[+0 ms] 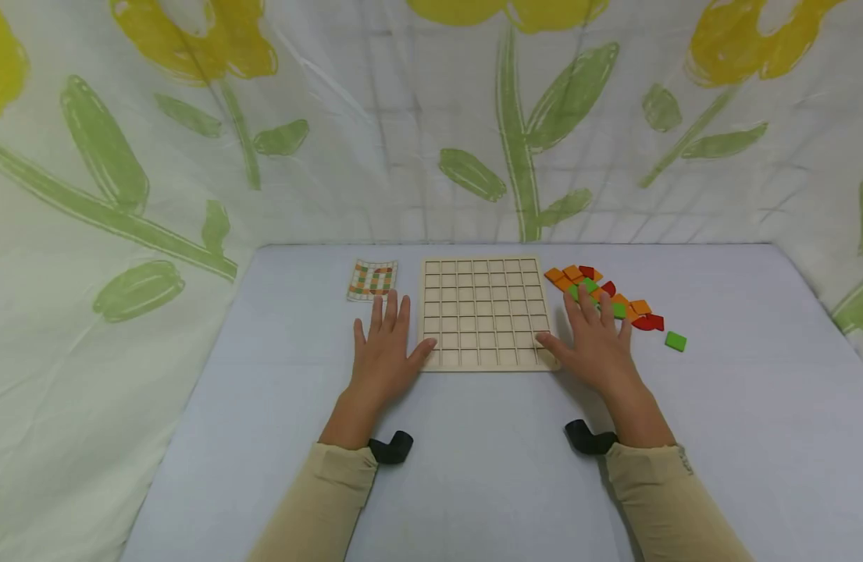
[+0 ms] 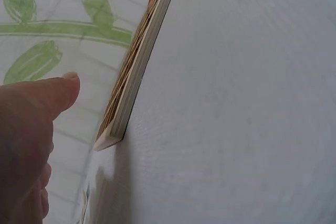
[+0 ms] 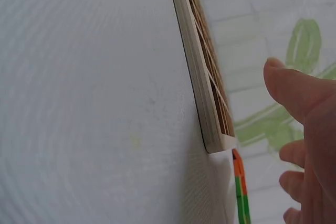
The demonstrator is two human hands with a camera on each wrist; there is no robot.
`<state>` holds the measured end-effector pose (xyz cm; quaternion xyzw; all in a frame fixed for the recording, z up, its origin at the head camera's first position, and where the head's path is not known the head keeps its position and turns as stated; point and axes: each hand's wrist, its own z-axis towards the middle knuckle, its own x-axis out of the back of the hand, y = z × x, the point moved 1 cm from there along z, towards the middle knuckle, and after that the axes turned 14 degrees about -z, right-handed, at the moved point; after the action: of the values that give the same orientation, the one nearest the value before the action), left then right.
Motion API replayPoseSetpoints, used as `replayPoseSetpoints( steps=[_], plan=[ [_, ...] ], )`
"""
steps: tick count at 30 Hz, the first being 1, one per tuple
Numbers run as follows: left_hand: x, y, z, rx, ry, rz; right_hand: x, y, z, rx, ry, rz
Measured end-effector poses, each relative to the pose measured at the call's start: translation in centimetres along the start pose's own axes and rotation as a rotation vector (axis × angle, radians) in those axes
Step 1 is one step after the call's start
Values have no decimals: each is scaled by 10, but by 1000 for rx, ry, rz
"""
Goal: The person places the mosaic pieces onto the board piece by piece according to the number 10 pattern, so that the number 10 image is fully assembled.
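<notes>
A pale wooden grid board (image 1: 486,368) lies on the table with bare square cells. My left hand (image 1: 383,355) is spread beside its left edge, the thumb reaching over the near left corner. Straight fingers point toward a small pattern card (image 1: 358,290) printed with coloured squares. On the other side, my right hand (image 1: 598,351) is spread with its thumb over the near right corner. Its fingertips overlap a loose pile of orange tiles (image 1: 640,307), green tiles and red tiles (image 1: 654,322). Neither hand holds anything. In the left wrist view, the thumb (image 2: 63,90) stands apart from the board's edge (image 2: 137,72).
A single green tile (image 1: 675,341) lies to the right of the pile. The white table (image 1: 487,468) ends at the back against a hanging cloth (image 1: 375,172) painted with yellow flowers and green leaves. Each wrist wears a black camera mount (image 1: 392,448).
</notes>
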<state>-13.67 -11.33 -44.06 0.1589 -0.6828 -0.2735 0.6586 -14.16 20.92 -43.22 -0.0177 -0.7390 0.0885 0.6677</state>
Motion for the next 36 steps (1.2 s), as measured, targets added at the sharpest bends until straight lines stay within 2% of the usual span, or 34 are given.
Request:
replayPoseSetpoints(
  steps=[7,10,15,17,20,22,25,29,32,36],
  plan=[
    [0,-3,1,-16,-3,-33,0,-1,0,2,1,2],
    [1,-4,1,-17,-22,-86,2,-2,0,7,6,-1],
    [0,-11,3,1,-90,-290,8,2,4,7,-14,43],
    [-1,-14,4,16,-114,-379,12,9,9,-10,-45,89],
    [-5,-20,5,47,-147,-459,19,24,23,-42,-64,144],
    [-7,-24,6,68,-157,-479,25,33,36,-56,-61,164],
    [-8,-30,6,77,-154,-490,35,43,57,-43,-46,137],
    [-10,-33,4,35,-142,-489,37,49,80,-35,-96,41],
    [-12,-33,2,-21,-128,-473,35,49,88,-44,-131,-26],
    [-11,-33,3,-78,-81,-439,36,45,89,-69,-107,-74]
  ],
)
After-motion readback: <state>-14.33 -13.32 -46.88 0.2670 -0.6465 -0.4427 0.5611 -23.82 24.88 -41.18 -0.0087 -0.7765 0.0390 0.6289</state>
